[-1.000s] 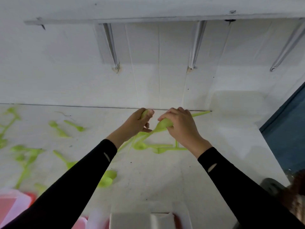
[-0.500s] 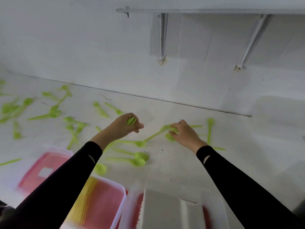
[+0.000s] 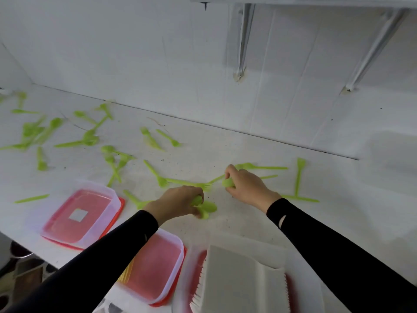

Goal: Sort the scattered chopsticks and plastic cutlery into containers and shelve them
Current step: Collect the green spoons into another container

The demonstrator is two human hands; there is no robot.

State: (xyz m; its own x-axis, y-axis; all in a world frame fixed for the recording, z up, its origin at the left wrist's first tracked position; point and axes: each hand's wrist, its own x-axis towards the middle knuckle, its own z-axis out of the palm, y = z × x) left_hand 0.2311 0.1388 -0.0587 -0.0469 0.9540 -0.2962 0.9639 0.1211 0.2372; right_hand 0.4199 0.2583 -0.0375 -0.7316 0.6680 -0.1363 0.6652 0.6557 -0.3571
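Several lime-green plastic spoons and forks [image 3: 90, 137] lie scattered over the white counter [image 3: 237, 222]. My left hand [image 3: 178, 203] grips a bunch of green spoons [image 3: 206, 208], their bowls sticking out just above the counter. My right hand [image 3: 246, 186] holds a green spoon [image 3: 228, 182] by its bowl end, close to a green fork [image 3: 299, 177] and other pieces lying to its right. Three clear containers with red bases stand at the near edge: an empty one [image 3: 76, 213] on the left, a middle one [image 3: 155, 267] with yellow sticks, and a right one [image 3: 198, 267].
A stack of white paper packets [image 3: 241, 281] fills the right container. White wall [image 3: 158, 64] rises behind the counter, with a shelf on metal brackets [image 3: 242, 39] overhead. The counter's near-left edge drops to dark objects [image 3: 20, 267] below.
The view has swung left and down, bringing the containers into sight. My left hand has dropped toward the counter with its spoons. My right hand has stayed among the cutlery on the right.
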